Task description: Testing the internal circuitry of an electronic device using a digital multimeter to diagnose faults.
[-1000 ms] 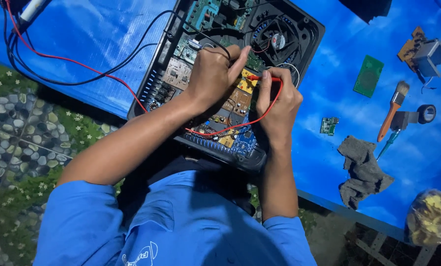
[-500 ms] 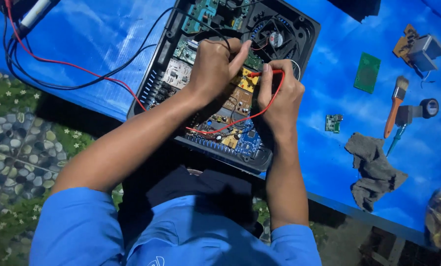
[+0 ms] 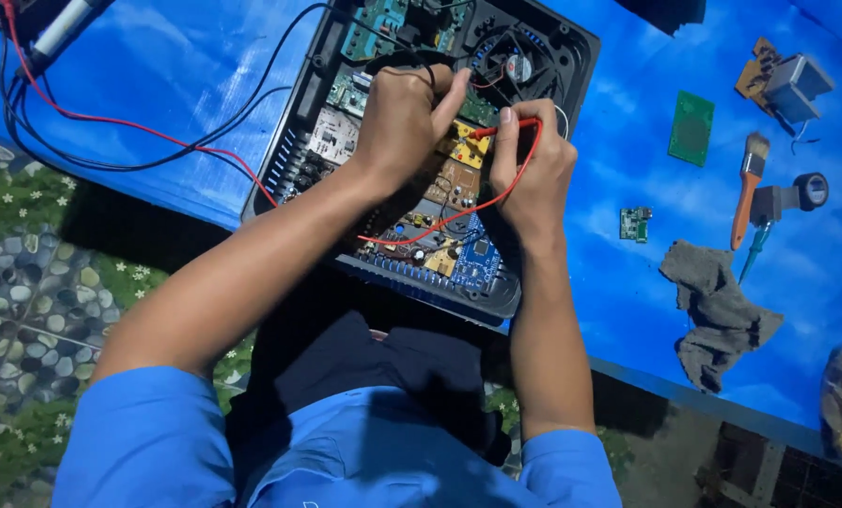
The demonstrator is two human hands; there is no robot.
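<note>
An opened black electronic device (image 3: 299, 141) lies on a blue cloth, its circuit boards (image 3: 458, 249) and a small fan (image 3: 515, 66) exposed. My left hand (image 3: 402, 122) is closed over the boards near the middle, gripping a black test probe whose black lead runs off to the upper left. My right hand (image 3: 534, 174) pinches a red test probe (image 3: 501, 130), its tip pointing left onto a yellow part of the board. The red lead (image 3: 157, 136) loops under my right hand and trails away to the upper left.
On the blue cloth (image 3: 628, 310) to the right lie a green circuit board (image 3: 692, 127), a small green module (image 3: 635, 224), a paintbrush (image 3: 746, 188), a roll of black tape (image 3: 809, 191), a grey rag (image 3: 717, 310) and a transformer part (image 3: 787, 85). Pebbled floor (image 3: 26, 292) is at left.
Both hands stay on the device with the probes; the view has shifted slightly, and the hands have edged a little farther up the board.
</note>
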